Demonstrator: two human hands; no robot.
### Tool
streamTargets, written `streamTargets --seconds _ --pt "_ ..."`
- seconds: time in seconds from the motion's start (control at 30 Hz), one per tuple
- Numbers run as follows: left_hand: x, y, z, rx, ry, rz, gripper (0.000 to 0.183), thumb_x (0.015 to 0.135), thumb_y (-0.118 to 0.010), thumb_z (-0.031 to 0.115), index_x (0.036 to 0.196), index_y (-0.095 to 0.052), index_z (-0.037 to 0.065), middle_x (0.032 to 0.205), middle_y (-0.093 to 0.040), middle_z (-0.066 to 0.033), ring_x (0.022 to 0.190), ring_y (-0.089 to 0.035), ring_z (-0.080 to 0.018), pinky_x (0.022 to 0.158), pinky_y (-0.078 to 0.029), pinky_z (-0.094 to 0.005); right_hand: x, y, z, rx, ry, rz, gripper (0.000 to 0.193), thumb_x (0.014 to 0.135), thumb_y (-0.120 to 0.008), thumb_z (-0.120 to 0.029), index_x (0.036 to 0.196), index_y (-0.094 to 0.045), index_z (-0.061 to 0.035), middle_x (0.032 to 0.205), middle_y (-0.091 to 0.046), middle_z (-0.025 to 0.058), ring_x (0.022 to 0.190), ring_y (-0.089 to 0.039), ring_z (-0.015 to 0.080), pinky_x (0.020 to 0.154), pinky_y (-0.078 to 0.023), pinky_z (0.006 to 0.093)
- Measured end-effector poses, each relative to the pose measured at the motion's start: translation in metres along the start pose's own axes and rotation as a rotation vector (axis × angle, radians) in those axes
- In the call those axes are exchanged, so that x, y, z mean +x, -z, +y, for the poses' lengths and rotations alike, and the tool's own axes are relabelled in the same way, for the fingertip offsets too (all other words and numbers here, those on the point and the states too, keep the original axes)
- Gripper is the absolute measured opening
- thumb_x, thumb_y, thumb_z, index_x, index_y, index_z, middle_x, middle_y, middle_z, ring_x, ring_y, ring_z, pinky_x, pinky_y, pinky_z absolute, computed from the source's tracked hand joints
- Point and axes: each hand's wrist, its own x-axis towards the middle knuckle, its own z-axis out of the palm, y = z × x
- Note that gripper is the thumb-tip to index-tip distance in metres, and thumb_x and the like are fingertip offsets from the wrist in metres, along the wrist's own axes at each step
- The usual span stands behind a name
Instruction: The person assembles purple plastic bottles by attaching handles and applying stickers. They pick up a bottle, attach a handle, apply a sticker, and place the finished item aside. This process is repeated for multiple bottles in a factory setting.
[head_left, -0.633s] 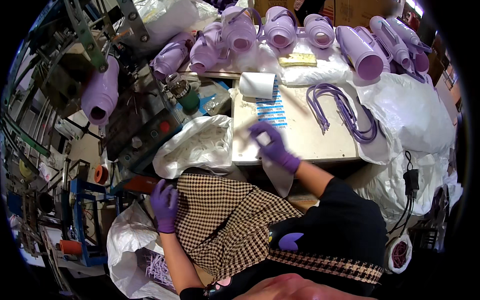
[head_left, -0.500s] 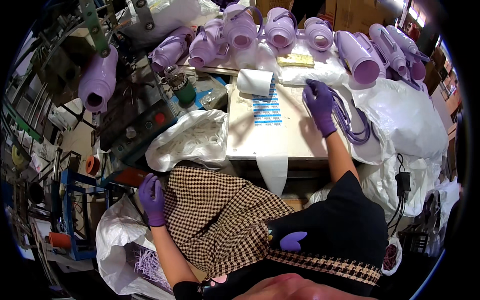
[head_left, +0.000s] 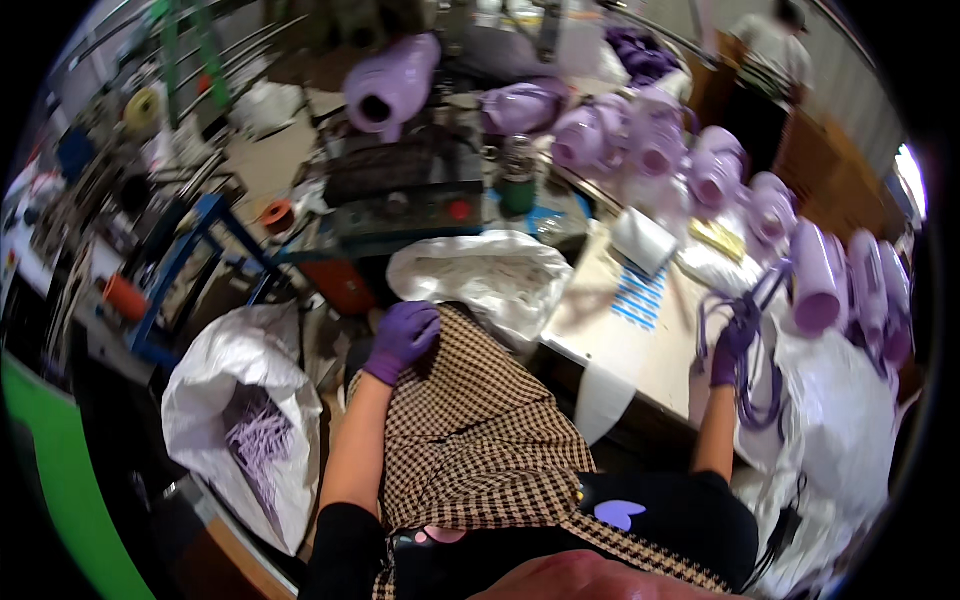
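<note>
Both my hands wear purple gloves. My right hand (head_left: 738, 335), at the right edge of the white worktop (head_left: 585, 315), is closed on a bunch of purple looped straps (head_left: 765, 400). Some loops rise above the fist and others hang below it. My left hand (head_left: 404, 338) rests on the checked apron over my lap, fingers loosely bent and holding nothing. Light purple flask shells with handles (head_left: 818, 285) lie in a row along the back and right. On the worktop are a white roll (head_left: 643, 240), a sheet of blue-and-white labels (head_left: 638, 298) and a yellow block (head_left: 717, 240).
An open white sack of pale rings (head_left: 415, 262) stands beyond my lap. Another sack (head_left: 200, 400) with thin purple strips is at left. A dark machine with a red button (head_left: 459, 210) carries one flask shell (head_left: 392, 85). A person (head_left: 775, 60) stands far right.
My view has swung left. My right hand, formerly over the straps on the worktop, now grips them and has lifted some. The left hand has come in from beside my lap onto the apron.
</note>
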Motion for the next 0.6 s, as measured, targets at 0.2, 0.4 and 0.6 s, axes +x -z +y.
streamTargets --seconds 0.2,0.4,0.6 --pt "0.005 -0.013 -0.004 -0.098 0.074 0.022 0.022 0.089 -0.068 0.024 0.101 -0.072 0.005 0.108 -0.072 -0.0106 0.100 -0.067 -0.0287 0.091 -0.051 -0.0384 -0.060 -0.047 -0.074 -0.275 0.690 -0.386 0.017 0.085 -0.063 -0.005 0.101 -0.063 -0.0076 0.093 -0.065 0.0154 0.087 -0.063 0.0367 0.081 -0.051 0.0475" --pt "0.008 -0.015 -0.002 -0.149 0.011 -0.026 0.022 0.088 -0.072 0.019 0.104 -0.072 0.003 0.106 -0.073 -0.0136 0.100 -0.069 -0.0295 0.089 -0.054 -0.0378 -0.102 -0.086 -0.123 -0.217 0.595 -0.744 0.037 0.082 -0.064 -0.011 0.118 -0.066 -0.0184 0.090 -0.063 0.0068 0.084 -0.062 0.0270 0.075 -0.047 0.0429" --pt "0.082 0.001 -0.014 -0.459 0.271 0.298 0.046 0.092 -0.071 0.023 0.131 -0.057 0.004 0.120 -0.061 -0.0122 0.105 -0.062 -0.0241 0.093 -0.050 -0.0349 -0.097 -0.087 -0.128 -0.161 0.497 -0.757 0.036 0.081 -0.065 -0.007 0.116 -0.067 -0.0141 0.086 -0.060 0.0071 0.083 -0.059 0.0289 0.076 -0.045 0.0421"
